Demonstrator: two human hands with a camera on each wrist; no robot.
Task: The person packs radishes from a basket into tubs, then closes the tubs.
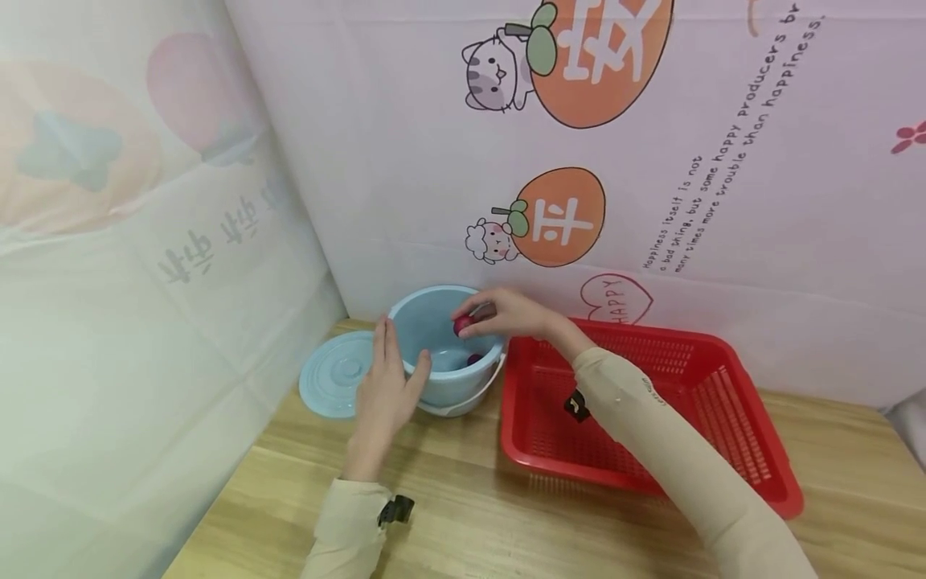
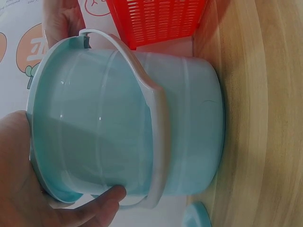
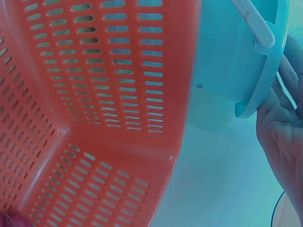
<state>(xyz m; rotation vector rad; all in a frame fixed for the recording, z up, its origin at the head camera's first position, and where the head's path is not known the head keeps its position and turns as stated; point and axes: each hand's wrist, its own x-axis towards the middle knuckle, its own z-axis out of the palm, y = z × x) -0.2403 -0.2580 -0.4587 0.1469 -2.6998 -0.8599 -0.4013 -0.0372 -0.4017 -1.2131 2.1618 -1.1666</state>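
Note:
Above the mouth of a light blue bucket, my right hand pinches a small red onion between thumb and fingers. Another dark red round thing, partly hidden by the rim, lies inside the bucket. My left hand rests against the bucket's left side and rim with its fingers straight; the left wrist view shows this hand at the rim and fingers along the outer wall. In the right wrist view the right hand is at the bucket's rim, its fingertips hidden behind it.
A red perforated basket stands right of the bucket, under my right forearm. A dark red onion-like thing shows at its corner in the right wrist view. The blue lid lies left of the bucket. A printed cloth hangs behind the wooden table.

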